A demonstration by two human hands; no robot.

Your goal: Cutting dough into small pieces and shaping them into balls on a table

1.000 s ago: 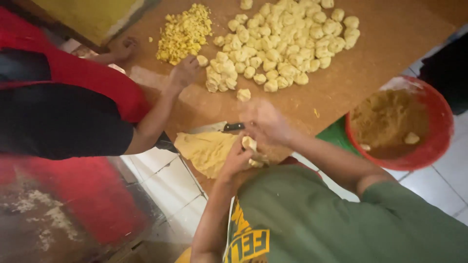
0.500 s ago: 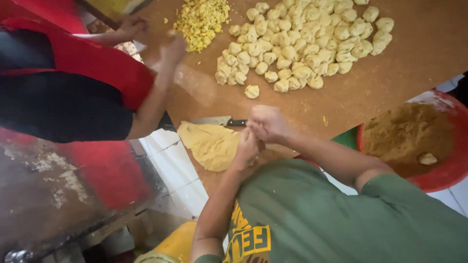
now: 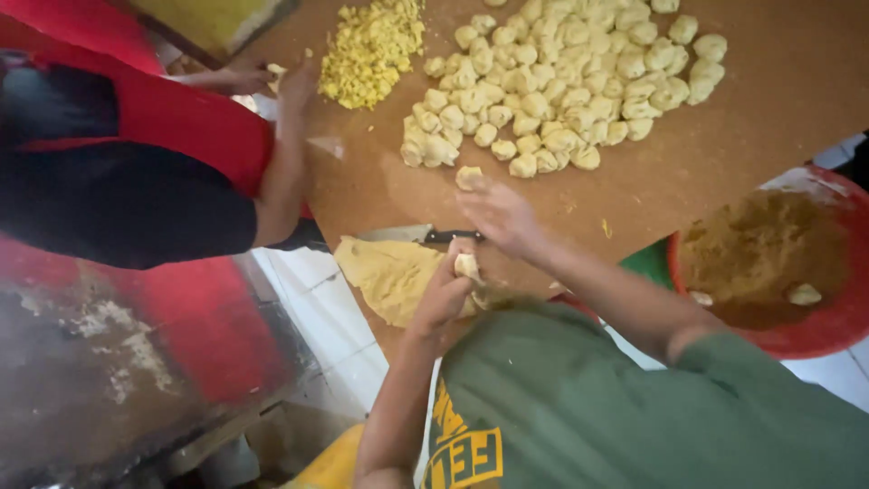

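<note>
Left hand [image 3: 444, 294] closed on a dough lump [image 3: 467, 265], right hand [image 3: 498, 213] open, a ball [image 3: 468, 177] at its fingertips; beyond the fingers a large pile [image 3: 561, 91] of balls is done, while slab [image 3: 394, 276] by the knife [image 3: 421, 235] remains.

One knife [image 3: 416, 234], one red bowl [image 3: 837, 317], one flat sheet of dough [image 3: 391, 276] and two heaps, dough balls [image 3: 561, 81] and yellow crumbs [image 3: 369, 50], are counted beyond the left hand [image 3: 445, 292] and right hand [image 3: 500, 214].
</note>
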